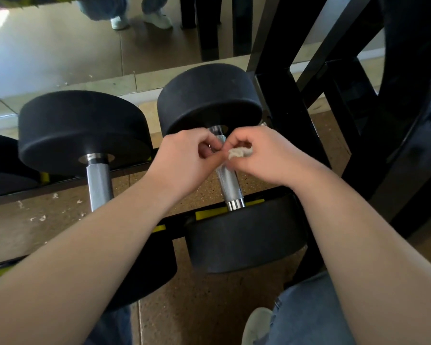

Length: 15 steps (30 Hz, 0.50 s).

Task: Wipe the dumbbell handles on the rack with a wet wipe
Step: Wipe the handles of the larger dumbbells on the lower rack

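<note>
Two black dumbbells lie on a low rack (177, 220). The right dumbbell's knurled steel handle (228, 181) runs between its far head (209, 95) and near head (244, 240). My right hand (261, 153) grips a crumpled white wet wipe (239, 153) just above the upper part of that handle. My left hand (187, 155) has curled fingers that pinch the wipe's left edge beside the handle. The left dumbbell's handle (98, 185) stands bare, with its near head partly hidden under my left forearm.
A black rack upright (291, 115) rises close to the right of my hands. A mirror behind the rack reflects a person's legs and shoes (139, 16). Small white scraps lie on the floor (35, 215) at left. My knee and shoe (256, 324) are at bottom right.
</note>
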Each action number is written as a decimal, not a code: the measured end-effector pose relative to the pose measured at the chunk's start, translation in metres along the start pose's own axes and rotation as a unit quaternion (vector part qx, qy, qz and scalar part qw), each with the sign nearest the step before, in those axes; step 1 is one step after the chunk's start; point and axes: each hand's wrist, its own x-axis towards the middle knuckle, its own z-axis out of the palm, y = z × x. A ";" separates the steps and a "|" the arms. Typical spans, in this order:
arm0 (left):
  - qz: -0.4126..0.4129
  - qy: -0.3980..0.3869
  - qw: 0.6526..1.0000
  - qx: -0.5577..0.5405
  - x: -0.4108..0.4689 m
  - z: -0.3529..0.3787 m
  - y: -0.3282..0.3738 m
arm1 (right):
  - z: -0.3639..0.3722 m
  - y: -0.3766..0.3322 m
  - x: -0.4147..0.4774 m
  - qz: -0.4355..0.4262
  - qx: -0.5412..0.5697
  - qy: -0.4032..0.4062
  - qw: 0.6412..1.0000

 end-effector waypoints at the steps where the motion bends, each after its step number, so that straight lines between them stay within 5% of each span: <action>1: -0.019 -0.009 1.000 -0.013 0.000 -0.001 0.000 | 0.003 -0.001 0.002 0.004 0.009 0.048 0.999; 4: -0.063 -0.019 0.998 -0.019 0.000 -0.005 -0.004 | 0.000 -0.001 0.005 0.046 0.008 0.070 0.996; 10: -0.181 -0.157 0.970 -0.047 0.003 -0.004 -0.006 | -0.010 -0.003 -0.010 0.121 -0.173 -0.216 0.953; 12: -0.200 -0.180 0.960 -0.079 0.002 -0.001 -0.004 | -0.004 -0.001 -0.005 0.137 -0.116 -0.165 0.970; 15: -0.226 -0.181 0.950 -0.114 0.003 0.003 -0.001 | 0.006 0.003 0.009 0.147 0.121 -0.005 0.982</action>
